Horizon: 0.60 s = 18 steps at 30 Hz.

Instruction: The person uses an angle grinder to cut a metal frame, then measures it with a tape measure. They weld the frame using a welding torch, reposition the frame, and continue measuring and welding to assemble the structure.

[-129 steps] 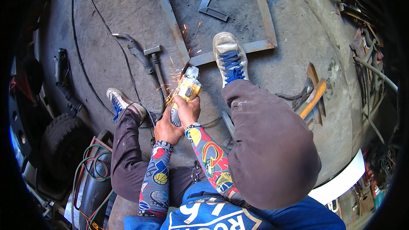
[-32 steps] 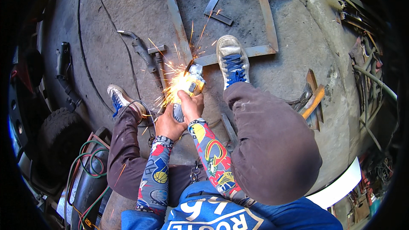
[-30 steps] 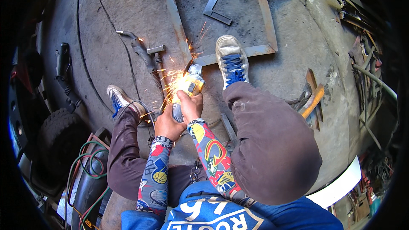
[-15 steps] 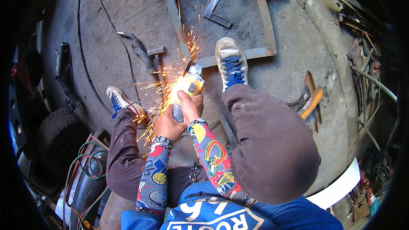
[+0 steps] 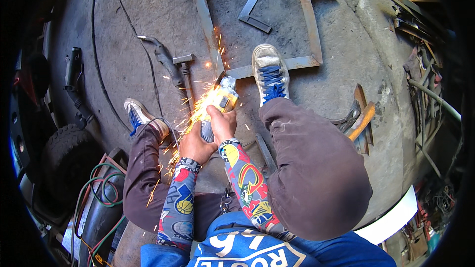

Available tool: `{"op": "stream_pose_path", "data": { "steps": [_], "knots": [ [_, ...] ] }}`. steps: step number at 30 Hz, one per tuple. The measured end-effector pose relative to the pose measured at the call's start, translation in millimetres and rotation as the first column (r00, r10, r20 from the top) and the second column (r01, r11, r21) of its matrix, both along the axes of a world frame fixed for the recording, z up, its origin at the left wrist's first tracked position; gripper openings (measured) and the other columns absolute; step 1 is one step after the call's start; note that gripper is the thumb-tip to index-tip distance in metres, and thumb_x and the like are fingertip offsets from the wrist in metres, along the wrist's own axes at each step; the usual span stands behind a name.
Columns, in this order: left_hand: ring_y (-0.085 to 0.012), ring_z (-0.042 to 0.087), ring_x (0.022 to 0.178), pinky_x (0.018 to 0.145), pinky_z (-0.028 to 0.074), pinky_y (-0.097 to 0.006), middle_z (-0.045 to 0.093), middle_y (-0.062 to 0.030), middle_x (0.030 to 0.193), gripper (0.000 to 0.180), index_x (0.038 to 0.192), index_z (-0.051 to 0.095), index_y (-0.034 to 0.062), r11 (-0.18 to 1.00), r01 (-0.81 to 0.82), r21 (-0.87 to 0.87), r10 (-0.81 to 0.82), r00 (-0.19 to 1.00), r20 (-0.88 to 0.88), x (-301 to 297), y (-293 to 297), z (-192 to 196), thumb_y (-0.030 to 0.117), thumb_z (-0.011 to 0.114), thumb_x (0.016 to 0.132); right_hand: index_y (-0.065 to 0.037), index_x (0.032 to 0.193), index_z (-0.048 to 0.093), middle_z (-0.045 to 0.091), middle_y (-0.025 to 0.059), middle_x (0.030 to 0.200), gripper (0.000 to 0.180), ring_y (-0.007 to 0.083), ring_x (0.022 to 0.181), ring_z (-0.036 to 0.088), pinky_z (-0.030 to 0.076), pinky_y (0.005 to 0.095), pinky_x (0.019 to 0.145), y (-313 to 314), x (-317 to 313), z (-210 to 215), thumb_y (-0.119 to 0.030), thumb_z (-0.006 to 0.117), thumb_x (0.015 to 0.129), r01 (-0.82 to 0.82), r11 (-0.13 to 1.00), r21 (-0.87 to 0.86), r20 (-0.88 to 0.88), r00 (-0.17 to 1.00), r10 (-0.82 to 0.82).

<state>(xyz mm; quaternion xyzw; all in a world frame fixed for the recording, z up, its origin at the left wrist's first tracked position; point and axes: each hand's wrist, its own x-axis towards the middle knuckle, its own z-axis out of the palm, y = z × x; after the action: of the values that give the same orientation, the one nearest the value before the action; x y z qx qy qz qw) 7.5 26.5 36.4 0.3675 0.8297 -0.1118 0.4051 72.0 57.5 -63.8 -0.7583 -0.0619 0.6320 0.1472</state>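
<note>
- The right hand (image 5: 223,124) is closed over the top of a yellow angle grinder (image 5: 221,100), fingers wrapped round its body just behind the head.
- The left hand (image 5: 195,144) is clenched round the grinder's rear grip, just beside the right hand and touching it.
- The grinder sits low over the concrete floor (image 5: 138,10) between the two shoes, its disc at the near left corner of a flat steel frame (image 5: 205,20).
- Sparks (image 5: 190,113) stream back and left toward the left knee; a few fly up over the frame bar.
- Against half a second ago, both grips and the grinder's place are unchanged; the spark fan is narrower and lower.
- The right shoe (image 5: 269,74) stands on the frame's near bar, just right of the grinder; the left shoe (image 5: 141,116) is planted to the left.
- A hammer (image 5: 184,69) and a welding torch (image 5: 163,57) with its cable lie just left of the frame.
- Bare floor opens to the upper left; scrap metal crowds the right edge, hoses and a tyre (image 5: 67,153) the lower left.
</note>
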Motion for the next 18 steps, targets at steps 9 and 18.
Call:
{"op": "stream_pose_path", "data": {
  "steps": [9,18],
  "knots": [
    [-0.0446,0.07,0.105,0.092,0.055,-0.05,0.072,-0.0287,0.108,0.077,0.131,0.062,0.0023,0.998,-0.056,0.01,0.056,0.998,0.027,1.0,11.5,3.2,0.039,0.086,0.068,0.009,0.118,0.057,0.07,0.0169,0.111,0.057,0.0226,0.094,0.07,0.056,0.0361,0.084,6.9,1.2,-4.6,-0.021,0.084,0.077,-0.019,0.998,0.054,-0.005,1.0,0.019],
    [-0.0445,0.071,0.104,0.092,0.055,-0.049,0.072,-0.029,0.111,0.08,0.134,0.062,0.0017,0.999,-0.038,0.005,0.038,0.999,0.033,-0.3,9.6,0.7,0.039,0.087,0.067,0.008,0.116,0.058,0.07,0.0157,0.108,0.05,0.0214,0.092,0.07,0.056,0.0361,0.083,3.0,0.0,-12.6,-0.017,0.082,0.079,-0.012,0.998,0.061,-0.014,1.0,0.013]
  ]
}}
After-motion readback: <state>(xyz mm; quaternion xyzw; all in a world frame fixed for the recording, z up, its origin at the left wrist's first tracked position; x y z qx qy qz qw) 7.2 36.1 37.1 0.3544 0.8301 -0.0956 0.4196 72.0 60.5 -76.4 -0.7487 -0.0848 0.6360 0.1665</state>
